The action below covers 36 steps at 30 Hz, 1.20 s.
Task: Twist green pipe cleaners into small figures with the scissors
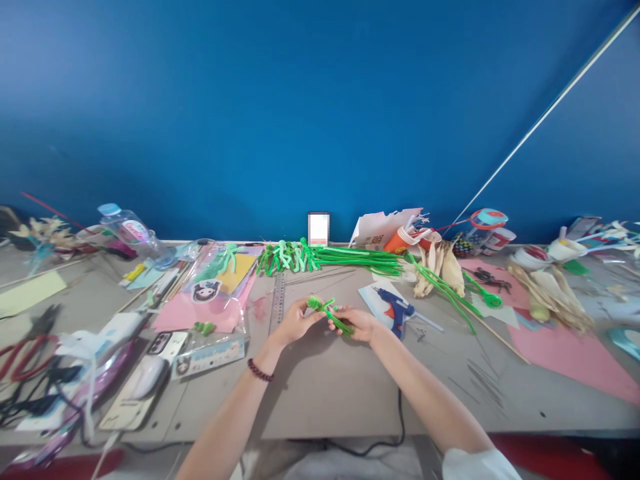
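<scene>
Between my two hands, above the middle of the table, is a bright green pipe cleaner piece (344, 326), with a coiled end at the left and stems running down to the right. My left hand (298, 323) is closed around the coiled end, and a dark bead bracelet (260, 371) circles that wrist. On the stem side, my right hand (361, 323) pinches the piece with its fingertips. Just right of it lies a blue hot glue gun (397, 311) on white paper. Behind my hands stretches a bundle of green pipe cleaners (357, 260), with curled light and dark green pieces (287, 257) at its left end.
A metal ruler (277, 303) lies left of my hands, near a plastic bag (220, 293) over pink paper. Farther left are a phone (143, 383), red-handled scissors (30, 357) and a bottle (130, 230). Dried husks (440, 267) and pink sheets (565, 357) lie to the right.
</scene>
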Each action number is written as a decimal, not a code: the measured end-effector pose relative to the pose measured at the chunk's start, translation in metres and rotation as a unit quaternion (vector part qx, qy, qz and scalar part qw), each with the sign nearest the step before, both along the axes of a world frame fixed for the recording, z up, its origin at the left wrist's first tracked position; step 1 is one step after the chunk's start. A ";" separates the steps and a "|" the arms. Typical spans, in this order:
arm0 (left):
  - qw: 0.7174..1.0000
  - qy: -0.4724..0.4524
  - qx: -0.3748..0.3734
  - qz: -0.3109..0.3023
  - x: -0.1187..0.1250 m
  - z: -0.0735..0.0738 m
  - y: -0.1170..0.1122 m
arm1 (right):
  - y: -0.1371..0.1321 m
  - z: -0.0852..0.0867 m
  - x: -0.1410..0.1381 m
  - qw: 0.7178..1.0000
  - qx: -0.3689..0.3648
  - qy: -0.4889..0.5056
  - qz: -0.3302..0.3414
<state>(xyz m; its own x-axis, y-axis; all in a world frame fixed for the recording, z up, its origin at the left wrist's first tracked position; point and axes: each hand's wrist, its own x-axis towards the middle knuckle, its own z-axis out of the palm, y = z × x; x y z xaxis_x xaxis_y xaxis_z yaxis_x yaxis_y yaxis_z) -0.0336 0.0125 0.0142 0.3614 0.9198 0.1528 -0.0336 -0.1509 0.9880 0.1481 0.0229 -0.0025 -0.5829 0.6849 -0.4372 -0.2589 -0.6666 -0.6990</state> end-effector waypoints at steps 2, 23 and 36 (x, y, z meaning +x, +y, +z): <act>1.000 -0.004 -0.003 0.011 0.000 -0.004 0.002 | -0.001 0.002 -0.002 0.999 0.033 -0.026 -0.014; 0.981 -0.039 -0.050 0.182 0.002 -0.005 0.003 | -0.004 -0.004 -0.004 0.798 0.471 -0.319 -0.198; 0.982 -0.059 -0.158 0.089 0.003 -0.009 0.005 | -0.006 -0.004 0.000 0.535 0.745 -0.381 -0.121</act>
